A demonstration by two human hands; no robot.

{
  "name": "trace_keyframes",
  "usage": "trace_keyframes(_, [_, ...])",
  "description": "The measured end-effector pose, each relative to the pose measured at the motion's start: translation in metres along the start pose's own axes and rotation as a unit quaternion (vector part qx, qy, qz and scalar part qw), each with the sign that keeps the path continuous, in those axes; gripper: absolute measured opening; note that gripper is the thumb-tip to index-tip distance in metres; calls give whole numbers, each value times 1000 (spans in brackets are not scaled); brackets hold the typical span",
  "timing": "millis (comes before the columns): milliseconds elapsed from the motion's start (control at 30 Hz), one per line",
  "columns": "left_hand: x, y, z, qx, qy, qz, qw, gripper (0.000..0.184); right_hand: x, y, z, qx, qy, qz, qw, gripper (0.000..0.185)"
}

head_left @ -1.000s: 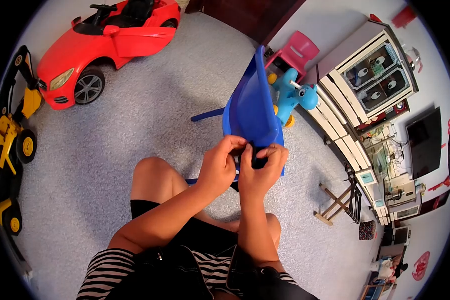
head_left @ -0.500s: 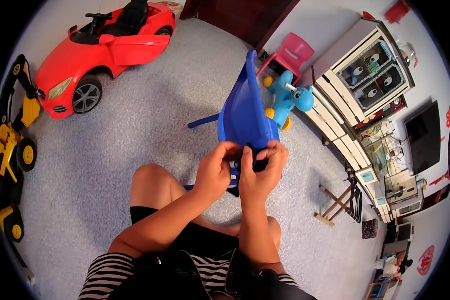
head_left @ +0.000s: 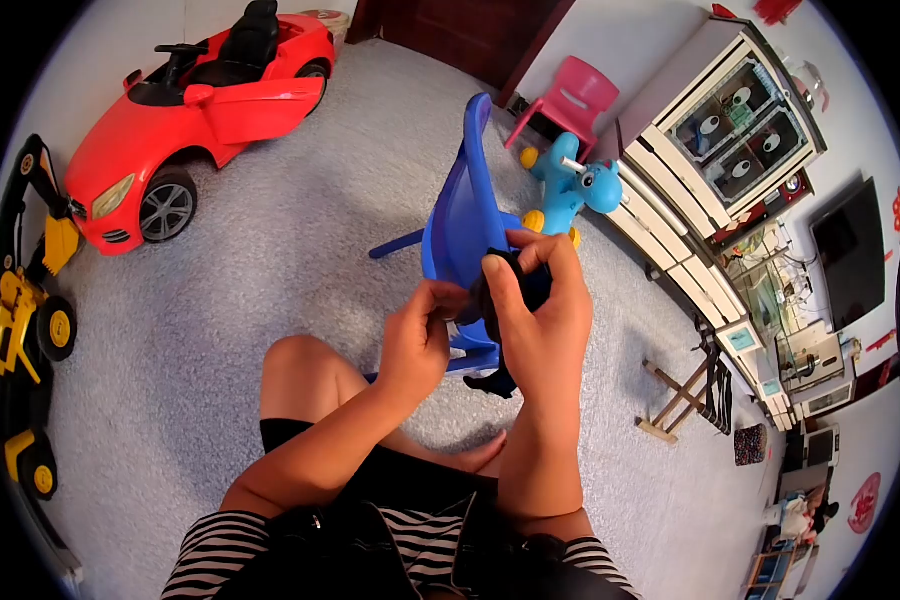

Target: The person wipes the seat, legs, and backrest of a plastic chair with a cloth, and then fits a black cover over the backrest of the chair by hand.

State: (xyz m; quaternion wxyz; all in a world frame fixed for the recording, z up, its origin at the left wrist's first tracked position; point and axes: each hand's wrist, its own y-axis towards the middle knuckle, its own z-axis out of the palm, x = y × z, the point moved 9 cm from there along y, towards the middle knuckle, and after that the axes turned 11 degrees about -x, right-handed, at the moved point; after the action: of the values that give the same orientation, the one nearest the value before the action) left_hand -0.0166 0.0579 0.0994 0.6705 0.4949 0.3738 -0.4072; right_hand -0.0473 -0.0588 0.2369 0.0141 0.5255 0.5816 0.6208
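We are holding a black cloth (head_left: 492,310) in the air, just in front of the blue chair (head_left: 460,225), so that in our view it covers the lower part of this chair. Our right hand (head_left: 550,320) has its fingers clamped on the cloth, with the thumb pressed on the near side and the other fingers bent on the far side. One end of the cloth hangs down below this hand. Our left hand (head_left: 417,340) is at the left edge of the cloth, with its thumb and fingers bent close together; we cannot tell whether they pinch the cloth or only touch it. We cannot tell either whether the cloth touches the chair.

On our side of the blue chair we see our bent leg (head_left: 315,375), on the grey floor (head_left: 220,290). To the left of the chair, well apart, there stands a red toy car (head_left: 245,115), and farther left a yellow toy digger (head_left: 12,305). Beyond the chair, on its right, there is a blue toy animal (head_left: 562,190), with a pink chair (head_left: 578,95) behind it. Farther to the right of the blue chair we see a folding stool (head_left: 685,400) and a dark television (head_left: 850,255).
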Motion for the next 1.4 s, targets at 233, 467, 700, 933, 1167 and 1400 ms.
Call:
trace_keyframes(233, [1,0,0,-3,-18,8,1000,36,8,5,5,-11,-104,-10,995,27])
trace_keyframes(467, [-4,1,-1,-15,19,19,1000,33,-4,4,1,35,21,30,999,24])
trace_keyframes(700, [-6,0,1,-18,47,51,997,32,-2,7,1,7,-107,-4,994,23])
trace_keyframes(933, [-12,-3,0,-25,65,55,996,34,1,1,0,14,-11,-12,1000,24])
trace_keyframes(1167, [-12,-1,0,-28,61,59,996,35,-2,4,2,2,-56,12,998,25])
trace_keyframes(1400, [-9,0,-1,-30,77,54,995,34,1,1,2,-12,-37,-9,999,24])
